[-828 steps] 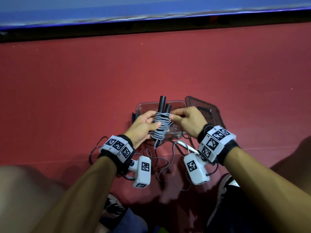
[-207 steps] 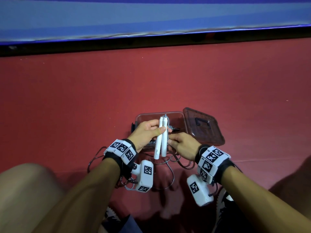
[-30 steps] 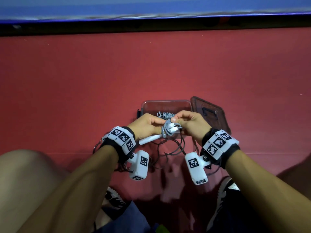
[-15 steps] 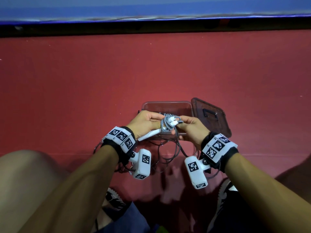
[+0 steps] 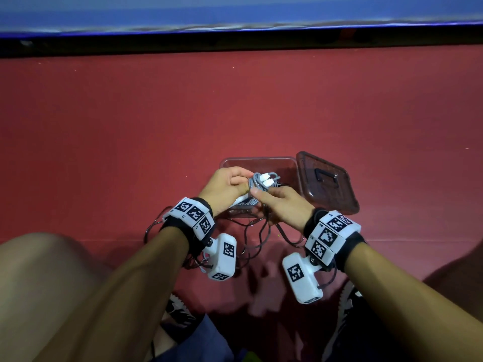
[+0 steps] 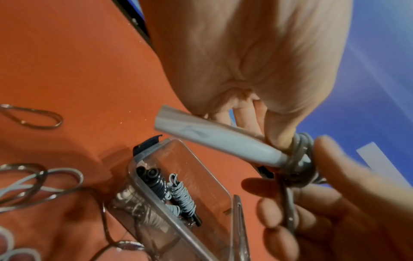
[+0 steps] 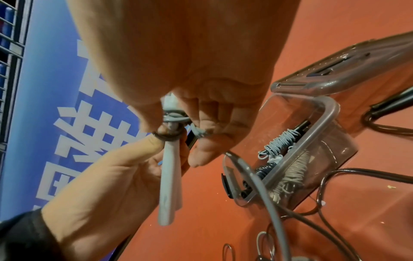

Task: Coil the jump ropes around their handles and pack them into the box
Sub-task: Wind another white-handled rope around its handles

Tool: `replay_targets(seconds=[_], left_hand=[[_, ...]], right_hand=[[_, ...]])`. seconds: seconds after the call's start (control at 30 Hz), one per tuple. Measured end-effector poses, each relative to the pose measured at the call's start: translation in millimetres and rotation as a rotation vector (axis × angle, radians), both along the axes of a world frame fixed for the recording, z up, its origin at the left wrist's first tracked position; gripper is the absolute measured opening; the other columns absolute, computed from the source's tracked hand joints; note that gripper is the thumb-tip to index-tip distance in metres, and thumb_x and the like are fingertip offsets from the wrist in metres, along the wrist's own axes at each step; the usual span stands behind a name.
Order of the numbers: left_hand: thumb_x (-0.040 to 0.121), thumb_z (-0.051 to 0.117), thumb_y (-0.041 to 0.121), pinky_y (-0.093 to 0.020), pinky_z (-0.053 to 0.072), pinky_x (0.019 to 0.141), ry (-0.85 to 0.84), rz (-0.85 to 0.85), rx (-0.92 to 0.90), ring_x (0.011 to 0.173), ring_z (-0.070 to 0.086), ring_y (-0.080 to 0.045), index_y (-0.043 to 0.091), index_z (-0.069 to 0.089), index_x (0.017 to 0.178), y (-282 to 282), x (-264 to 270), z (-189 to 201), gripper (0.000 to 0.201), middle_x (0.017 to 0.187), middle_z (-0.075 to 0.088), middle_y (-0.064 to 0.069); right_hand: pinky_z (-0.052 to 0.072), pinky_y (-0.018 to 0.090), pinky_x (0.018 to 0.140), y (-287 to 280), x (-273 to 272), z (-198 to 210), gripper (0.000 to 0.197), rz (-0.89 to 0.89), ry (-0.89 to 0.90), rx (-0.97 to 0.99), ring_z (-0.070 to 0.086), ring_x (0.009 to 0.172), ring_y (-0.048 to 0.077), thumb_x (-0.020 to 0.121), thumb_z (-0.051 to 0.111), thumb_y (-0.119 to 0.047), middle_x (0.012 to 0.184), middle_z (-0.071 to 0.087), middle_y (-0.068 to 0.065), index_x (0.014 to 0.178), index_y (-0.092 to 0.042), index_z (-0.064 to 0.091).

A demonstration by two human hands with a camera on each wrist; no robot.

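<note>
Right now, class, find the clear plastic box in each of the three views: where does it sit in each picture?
Head: clear box at centre, partly behind both hands.
Left wrist: the box lies lower centre, below the white handles.
Right wrist: the box sits right of centre, under the lid.
Shared landmark: the grey coiled rope inside it.
</note>
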State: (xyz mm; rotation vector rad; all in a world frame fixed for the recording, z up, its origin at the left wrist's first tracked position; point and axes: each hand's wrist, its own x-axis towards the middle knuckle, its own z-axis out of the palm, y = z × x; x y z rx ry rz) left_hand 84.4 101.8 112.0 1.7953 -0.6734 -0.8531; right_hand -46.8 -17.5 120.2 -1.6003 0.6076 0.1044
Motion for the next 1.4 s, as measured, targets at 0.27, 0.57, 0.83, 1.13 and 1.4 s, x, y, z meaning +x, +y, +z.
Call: replay_targets(seconds=[0.27, 0.57, 0.83, 1.13, 1.4], left_hand=[[0.097, 0.067, 0.019, -0.032, 0.056, 0.076, 0.057, -0.114, 0.008, 0.081, 0.071, -0.016, 0.025, 0.066, 0.111, 3, -3, -2, 0.015, 0.093, 0.077, -0.010], [0.087, 0.070, 0.034, -0.045, 0.050, 0.106, 0.010, -0.224, 0.110, 0.107, 0.072, -0.016, 0.030, 0.056, 0.143, 2, -3, -7, 0.058, 0.113, 0.076, -0.002], [0.094, 0.063, 0.027, -0.053, 0.053, 0.099, -0.091, -0.195, 0.103, 0.101, 0.071, -0.019, 0.021, 0.072, 0.111, -2, -5, -6, 0.019, 0.101, 0.077, -0.009], [0.092, 0.071, 0.012, -0.024, 0.048, 0.102, -0.250, -0.089, 0.172, 0.113, 0.065, -0.007, 0.023, 0.067, 0.132, -4, 0, -2, 0.041, 0.122, 0.072, 0.004], [0.094, 0.068, 0.019, -0.029, 0.053, 0.093, -0.368, -0.109, 0.261, 0.101, 0.070, -0.011, 0.029, 0.074, 0.121, -3, -6, -1, 0.029, 0.103, 0.077, 0.007]], right_hand=[[0.049, 0.019, 0.056, -8, -2, -10, 0.031, 0.017, -0.028, -0.193, 0.061, 0.055, 0.007, 0.103, 0.052, -0.034, 0.070, 0.069, 0.000, 0.085, -0.013, 0.068], [0.043, 0.013, 0.048, -13, -3, -13, 0.033, -0.106, -0.029, -0.181, 0.057, 0.047, 0.003, 0.103, 0.052, -0.028, 0.066, 0.066, 0.003, 0.089, -0.005, 0.070], [0.046, 0.019, 0.053, -14, 0, -17, 0.046, -0.159, -0.021, -0.159, 0.060, 0.051, 0.008, 0.101, 0.054, -0.037, 0.067, 0.069, 0.006, 0.090, 0.003, 0.072], [0.046, 0.027, 0.068, -11, 0, -18, 0.045, 0.129, 0.064, -0.375, 0.063, 0.056, 0.005, 0.105, 0.044, -0.039, 0.072, 0.075, 0.002, 0.070, -0.019, 0.062], [0.050, 0.026, 0.076, -15, 0, -12, 0.041, 0.219, 0.156, -0.489, 0.069, 0.067, 0.009, 0.102, 0.049, -0.024, 0.072, 0.076, -0.001, 0.069, -0.013, 0.069]])
